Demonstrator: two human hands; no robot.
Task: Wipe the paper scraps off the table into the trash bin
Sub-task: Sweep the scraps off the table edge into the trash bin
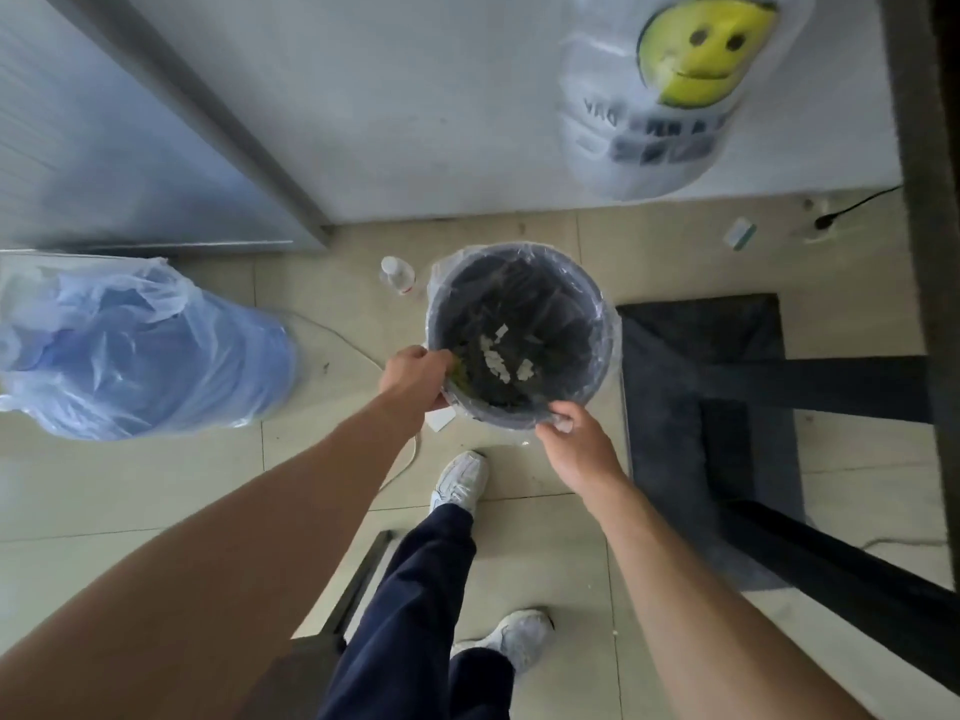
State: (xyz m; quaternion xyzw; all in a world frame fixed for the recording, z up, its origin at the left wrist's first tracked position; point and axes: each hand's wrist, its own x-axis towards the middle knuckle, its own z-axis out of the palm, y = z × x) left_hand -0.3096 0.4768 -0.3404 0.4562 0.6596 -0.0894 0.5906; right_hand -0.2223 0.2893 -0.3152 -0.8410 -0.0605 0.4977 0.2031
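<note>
Left hand [415,379] clamped on near-left rim of trash bin [597,356]; right hand [576,449] pinching near rim and clear liner. Paper scraps [493,356] lie inside bin. Small bottle [397,275] just beyond bin; blue bag [140,350] well left

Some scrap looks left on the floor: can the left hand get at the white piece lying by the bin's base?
Probably yes. The left hand grips the trash bin rim right above the white piece, with bare floor around it, but must release the rim first.
</note>
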